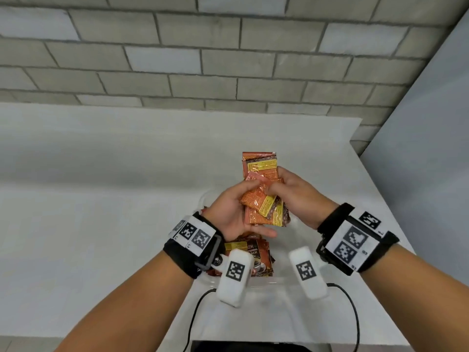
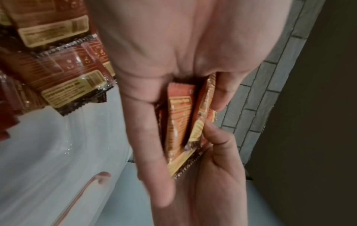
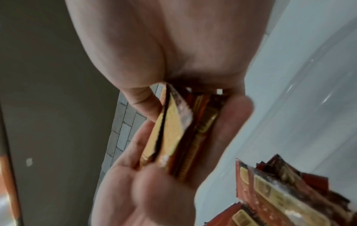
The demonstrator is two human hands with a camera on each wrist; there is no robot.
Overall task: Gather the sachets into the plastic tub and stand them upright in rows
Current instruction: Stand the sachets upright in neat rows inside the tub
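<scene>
Now both your hands clasp one fanned bundle of sachets (image 1: pixel 261 194) at frame centre — left hand (image 1: pixel 232 212), right hand (image 1: pixel 295 196) — above the plastic tub (image 1: pixel 284 278). Uneven grip could let the slippery packets slide out onto the bench (image 1: pixel 101 199).

Surface (image 1: pixel 101 199): white, flat, matte. Far edge meets a grey brick-pattern wall (image 1: pixel 203 59); right edge runs beside a plain grey panel (image 1: pixel 431 123).

On surface: clear plastic tub (image 1: pixel 284 278), at near centre-right, close to the near edge. Tub walls transparent, hard to trace. Inside it, on the left part, brown-and-orange sachets (image 1: pixel 253 252), packed together; whether upright or leaning cannot be told.

Two black cables (image 1: pixel 195 311) cross the near edge.
</scene>
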